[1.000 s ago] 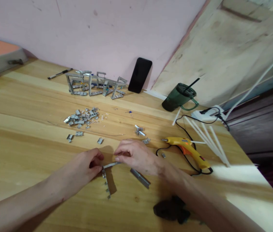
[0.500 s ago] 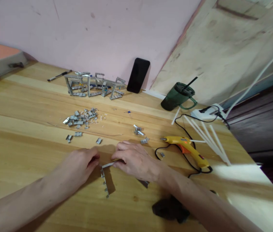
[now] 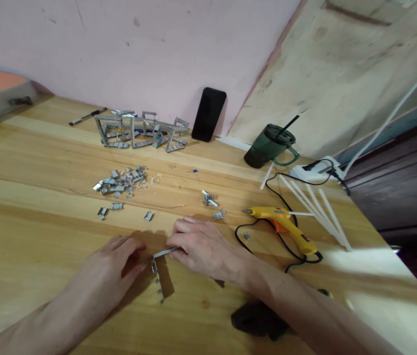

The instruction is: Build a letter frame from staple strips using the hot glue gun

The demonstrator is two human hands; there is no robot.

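Between thumb and fingers, my right hand point(image 3: 201, 246) pinches one end of a thin, silvery L-shaped strip assembly point(image 3: 159, 281). Its other leg, with small metal pieces along it, points down toward me over the table. My left hand point(image 3: 114, 261) is just left of the strip's corner, apart from it, its thumb and fingers parted with nothing visible between them. A single small metal clip-like piece point(image 3: 149, 216) lies beyond the hands. Farther off is a heap of similar pieces point(image 3: 121, 181), and more of them point(image 3: 210, 198) lie past my right hand.
A yellow glue gun point(image 3: 278, 217) with a black cord lies at right, beside white glue sticks point(image 3: 314, 212). Behind stand a green mug point(image 3: 269, 145), a leaning phone point(image 3: 209, 114) and a metal frame structure point(image 3: 142, 130). A dark object point(image 3: 256, 319) lies under my right forearm.
My left hand has drawn back left from the strip's corner, and its fingers have parted. My right hand still grips the strip in nearly the same place.
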